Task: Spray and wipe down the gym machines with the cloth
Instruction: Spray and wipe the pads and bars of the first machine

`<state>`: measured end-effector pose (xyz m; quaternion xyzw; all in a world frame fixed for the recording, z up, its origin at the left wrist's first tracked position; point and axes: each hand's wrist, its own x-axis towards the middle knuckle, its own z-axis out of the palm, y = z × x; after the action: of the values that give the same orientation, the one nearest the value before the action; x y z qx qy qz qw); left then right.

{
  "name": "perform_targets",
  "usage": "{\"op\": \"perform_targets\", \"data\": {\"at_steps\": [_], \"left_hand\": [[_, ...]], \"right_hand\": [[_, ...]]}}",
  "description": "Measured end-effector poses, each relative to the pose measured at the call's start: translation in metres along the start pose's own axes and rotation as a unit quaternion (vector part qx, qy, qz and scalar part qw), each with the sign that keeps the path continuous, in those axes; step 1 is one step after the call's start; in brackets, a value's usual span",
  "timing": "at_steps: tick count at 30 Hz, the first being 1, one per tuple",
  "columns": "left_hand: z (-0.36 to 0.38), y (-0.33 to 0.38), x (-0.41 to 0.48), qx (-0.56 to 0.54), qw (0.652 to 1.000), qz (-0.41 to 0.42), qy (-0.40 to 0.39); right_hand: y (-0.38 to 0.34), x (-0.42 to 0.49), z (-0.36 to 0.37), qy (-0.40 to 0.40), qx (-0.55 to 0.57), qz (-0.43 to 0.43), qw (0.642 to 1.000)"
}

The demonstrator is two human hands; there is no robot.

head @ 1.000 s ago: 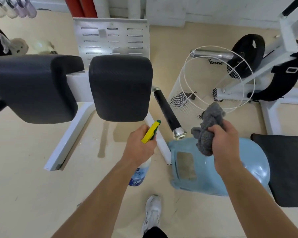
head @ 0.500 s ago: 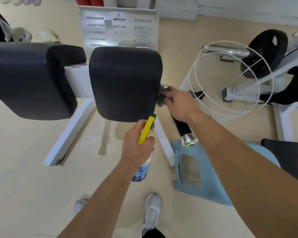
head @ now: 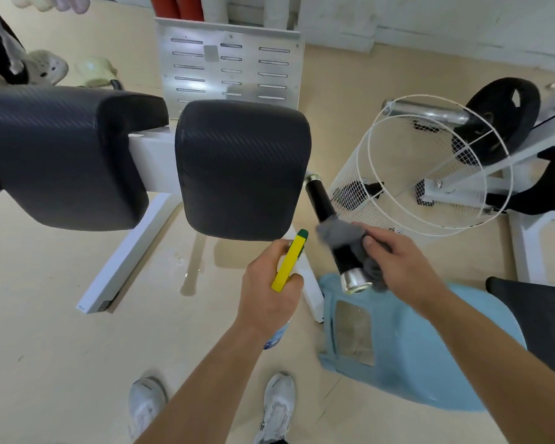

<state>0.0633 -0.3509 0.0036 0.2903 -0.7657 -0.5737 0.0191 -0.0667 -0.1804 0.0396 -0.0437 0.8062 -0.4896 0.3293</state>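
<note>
My right hand grips a grey cloth wrapped round the black handle bar of the gym machine, near the bar's chrome end cap. My left hand holds a spray bottle with a yellow trigger and green nozzle, pointing up toward the right black pad. Most of the bottle's body is hidden under my hand. A second black pad sits to the left on the white frame.
A white wire basket lies on its side right of the handle. A light blue plastic stool is tipped over below it. A weight plate and white rack stand at far right, a black mat beside them. Wet drops mark the floor under the pad.
My right hand with the cloth slid down the handle bar from beside the pad toward the chrome end. My left hand kept the spray bottle in roughly the same place.
</note>
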Motion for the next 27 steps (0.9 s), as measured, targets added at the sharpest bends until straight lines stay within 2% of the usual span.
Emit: {"op": "perform_targets", "data": {"at_steps": [1,2,3,4,5,6,11,17,19,22,23,25,27], "left_hand": [[0.001,0.0,-0.001,-0.002,1.0,0.005,-0.002],[0.002,0.0,-0.001,-0.006,1.0,0.011,-0.003],[0.003,-0.001,-0.001,-0.008,1.0,0.017,-0.005],[0.004,-0.003,-0.002,-0.012,1.0,0.02,-0.008],[0.006,-0.004,-0.002,-0.014,1.0,0.018,-0.007],[0.006,-0.004,-0.002,-0.015,1.0,0.014,-0.004],[0.006,-0.009,-0.006,-0.007,1.0,0.008,0.002],[0.002,-0.014,-0.012,-0.001,1.0,0.014,0.012],[0.002,-0.016,-0.014,-0.002,1.0,0.015,0.013],[0.002,-0.018,-0.015,-0.006,1.0,0.018,0.014],[0.002,-0.019,-0.015,-0.007,1.0,0.016,0.014],[0.002,-0.02,-0.016,-0.01,1.0,0.016,0.014],[0.002,-0.022,-0.016,-0.011,1.0,0.015,0.013]], "right_hand": [[0.006,0.002,0.011,-0.009,0.138,0.092,0.986],[0.01,0.004,0.021,-0.029,0.279,0.176,0.944],[0.012,0.004,0.028,-0.052,0.397,0.231,0.887],[0.013,0.005,0.03,-0.065,0.48,0.253,0.837],[0.013,0.008,0.032,-0.072,0.528,0.257,0.806],[0.011,0.013,0.034,-0.078,0.542,0.253,0.798],[0.004,0.062,0.046,-0.077,0.478,0.224,0.846],[-0.011,0.103,0.055,-0.041,0.514,0.21,0.831],[0.001,0.09,0.05,-0.084,0.512,0.205,0.83],[0.023,0.053,0.041,-0.192,0.53,0.192,0.803],[0.028,0.041,0.038,-0.204,0.532,0.184,0.801],[0.031,0.022,0.029,-0.19,0.495,0.169,0.831],[0.03,0.01,0.013,-0.136,0.349,0.15,0.915]]}}
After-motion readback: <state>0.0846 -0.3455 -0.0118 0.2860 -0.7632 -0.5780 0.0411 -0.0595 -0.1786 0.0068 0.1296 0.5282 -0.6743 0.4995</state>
